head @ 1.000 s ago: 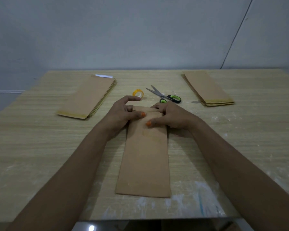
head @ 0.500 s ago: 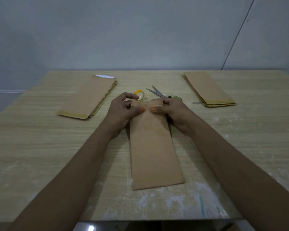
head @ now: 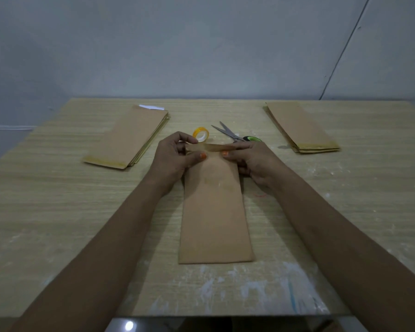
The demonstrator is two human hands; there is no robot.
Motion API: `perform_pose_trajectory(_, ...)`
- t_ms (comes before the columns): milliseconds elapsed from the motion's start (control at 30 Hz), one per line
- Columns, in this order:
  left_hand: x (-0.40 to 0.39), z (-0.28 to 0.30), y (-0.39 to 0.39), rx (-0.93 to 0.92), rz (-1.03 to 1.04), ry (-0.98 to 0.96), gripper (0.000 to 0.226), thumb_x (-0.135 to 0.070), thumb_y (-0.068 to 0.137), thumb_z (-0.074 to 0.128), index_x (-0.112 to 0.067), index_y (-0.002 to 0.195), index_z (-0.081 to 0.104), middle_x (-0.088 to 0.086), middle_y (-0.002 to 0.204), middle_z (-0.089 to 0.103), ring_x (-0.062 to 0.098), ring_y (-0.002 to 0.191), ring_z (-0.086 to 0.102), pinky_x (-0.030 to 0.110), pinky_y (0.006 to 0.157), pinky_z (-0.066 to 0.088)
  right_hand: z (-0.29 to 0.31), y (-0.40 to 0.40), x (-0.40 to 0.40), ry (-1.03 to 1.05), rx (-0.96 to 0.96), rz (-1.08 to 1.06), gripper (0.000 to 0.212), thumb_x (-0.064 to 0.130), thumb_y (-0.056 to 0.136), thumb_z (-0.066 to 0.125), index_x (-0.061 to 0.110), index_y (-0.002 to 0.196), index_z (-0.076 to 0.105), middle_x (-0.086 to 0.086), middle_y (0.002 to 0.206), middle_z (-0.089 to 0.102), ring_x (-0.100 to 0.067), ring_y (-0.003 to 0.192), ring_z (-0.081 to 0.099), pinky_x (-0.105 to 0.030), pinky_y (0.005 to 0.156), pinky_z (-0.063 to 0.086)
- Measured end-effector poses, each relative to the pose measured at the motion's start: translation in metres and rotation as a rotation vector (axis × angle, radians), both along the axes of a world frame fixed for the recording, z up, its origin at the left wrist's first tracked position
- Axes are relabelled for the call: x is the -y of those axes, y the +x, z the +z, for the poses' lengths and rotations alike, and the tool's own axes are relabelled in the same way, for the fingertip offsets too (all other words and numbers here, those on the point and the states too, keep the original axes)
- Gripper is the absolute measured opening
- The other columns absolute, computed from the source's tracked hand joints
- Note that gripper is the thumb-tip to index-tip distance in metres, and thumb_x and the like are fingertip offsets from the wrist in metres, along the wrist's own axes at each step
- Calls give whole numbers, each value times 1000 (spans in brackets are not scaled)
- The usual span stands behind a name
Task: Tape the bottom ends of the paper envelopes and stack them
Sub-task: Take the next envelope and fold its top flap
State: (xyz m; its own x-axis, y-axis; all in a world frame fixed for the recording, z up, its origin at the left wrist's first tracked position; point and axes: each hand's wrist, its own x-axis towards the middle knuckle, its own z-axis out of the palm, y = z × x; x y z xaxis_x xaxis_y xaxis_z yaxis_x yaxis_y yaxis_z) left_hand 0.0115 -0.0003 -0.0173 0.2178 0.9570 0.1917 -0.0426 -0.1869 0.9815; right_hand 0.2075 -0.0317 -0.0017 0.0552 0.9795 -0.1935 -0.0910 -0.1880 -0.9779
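A long brown paper envelope (head: 215, 216) lies lengthwise in the middle of the table, its far end between my hands. My left hand (head: 175, 159) pinches the left side of that far end, thumb on top. My right hand (head: 252, 159) pinches the right side. The far flap is lifted slightly between them, and a strip that looks like tape runs along it. A yellow tape roll (head: 201, 134) stands just beyond my left hand. Scissors (head: 235, 135) with green handles lie beyond my right hand, handles partly hidden.
A stack of brown envelopes (head: 130, 137) lies at the back left with a white slip showing at its far end. Another stack of envelopes (head: 300, 128) lies at the back right. The wooden table (head: 58, 212) has white smears near its front edge.
The envelope has swung straight and slid a little away from me. Both hands moved to its far end and now lift the folded flap there.
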Motion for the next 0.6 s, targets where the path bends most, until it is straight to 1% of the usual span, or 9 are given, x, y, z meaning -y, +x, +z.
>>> perform_pose_trajectory(100,-1,1,-1,-13,-8,-22,32,6,72,81,-10,93,64,-1,73,70,10,64,58,19,59,47,1,0,0,3,-19,17,21,-6,80,69,12,91,74,-1,70,72,-11,63,66,-26,62,52)
perform_pose_trajectory(167,-1,2,-2,-32,-8,-33,28,3,72,82,-10,92,68,5,78,67,12,69,57,20,62,46,3,0,1,12,-48,23,22,-9,81,66,9,93,73,0,67,70,-8,59,65,-21,54,52)
perform_pose_trajectory(233,-1,2,-3,-38,-1,-37,23,0,72,83,-10,88,70,12,83,60,16,74,54,22,64,46,4,0,3,24,-66,38,23,-11,82,63,7,93,73,0,67,70,-7,59,63,-19,51,52)
perform_pose_trajectory(267,-1,2,-3,-36,5,-41,21,0,72,83,-10,85,70,13,82,59,16,74,54,20,64,46,5,0,3,32,-68,42,23,-12,83,61,6,91,73,-1,67,69,-8,59,62,-18,52,52)
perform_pose_trajectory(367,-2,3,-2,-52,54,-31,20,5,72,81,-9,76,67,2,71,59,7,65,55,16,62,45,6,-2,5,50,-73,36,22,-14,84,57,4,86,70,2,62,68,-5,53,60,-16,48,48)
perform_pose_trajectory(400,-2,3,-2,-55,65,-28,21,5,72,81,-10,74,66,1,69,59,5,63,55,15,61,44,6,-3,5,57,-73,35,22,-15,84,56,3,85,69,4,60,67,-3,51,59,-15,46,46)
perform_pose_trajectory(500,-3,2,-4,-63,68,-2,21,4,72,82,-10,72,66,2,70,59,5,62,54,17,61,44,5,-4,5,75,-67,35,23,-15,84,56,5,82,69,5,61,68,-3,52,61,-15,48,47)
perform_pose_trajectory(600,-3,1,-6,-143,91,115,20,-2,69,86,-8,71,67,9,72,59,11,65,53,22,62,43,2,-4,3,103,-25,25,26,-14,84,57,7,78,70,5,66,70,-5,58,63,-17,52,49)
